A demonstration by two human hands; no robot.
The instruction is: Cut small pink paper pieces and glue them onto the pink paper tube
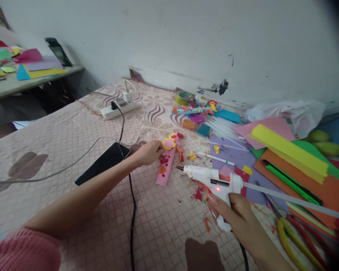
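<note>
My right hand (237,216) is wrapped round the handle of a white glue gun (203,172), whose small red light is lit. A long clear glue stick (282,197) pokes out of its back, and the dark nozzle points left. My left hand (150,153) reaches across the table with its fingers pinched at the edge of a pink and yellow flower cutout (168,143). Under and below the flower lies a pink strip (162,178) dotted with red and orange pieces. The nozzle is just right of this strip, apart from it.
A phone (103,163) lies left, crossed by cables from a power strip (119,109). Coloured sheets (293,177), scissors (288,222), glue sticks (224,130) and green tape (183,98) crowd the right and back. A white wall (172,45) stands behind; another table (36,82) is far left.
</note>
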